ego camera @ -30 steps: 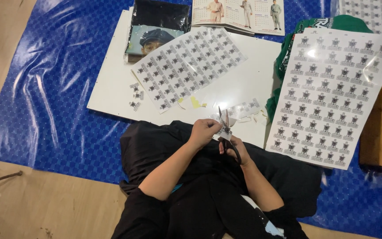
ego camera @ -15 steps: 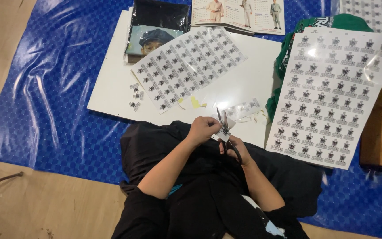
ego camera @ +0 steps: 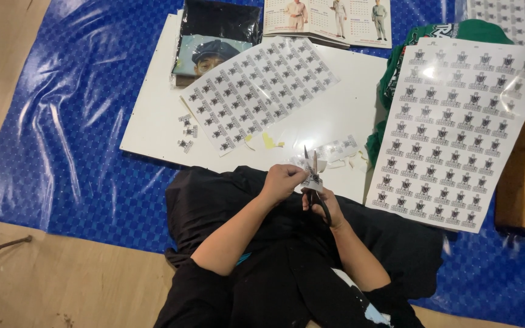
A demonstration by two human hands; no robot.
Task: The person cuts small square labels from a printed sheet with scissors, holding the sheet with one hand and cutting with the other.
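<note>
My right hand [ego camera: 325,205] grips black-handled scissors [ego camera: 315,182] with the blades pointing away from me and slightly apart. My left hand [ego camera: 282,182] pinches a small printed paper cut-out [ego camera: 311,178] right at the blades. Both hands hover over my black-clothed lap at the near edge of a white board [ego camera: 153,121]. A sheet of small printed emblems [ego camera: 260,91] lies on the board ahead. A second, larger emblem sheet [ego camera: 457,127] lies to my right.
Loose cut emblems [ego camera: 185,130] and paper scraps [ego camera: 341,152] lie on the board. A dark wrapped picture [ego camera: 214,36] and an open booklet with standing figures [ego camera: 329,21] sit at the far side. Green cloth [ego camera: 390,79] pokes from under the right sheet. Blue tarp [ego camera: 62,121] covers the wooden floor.
The scissors and the small cut-out have shifted slightly in my hands; the blades have moved a little on the paper. The sheets and the board have not moved.
</note>
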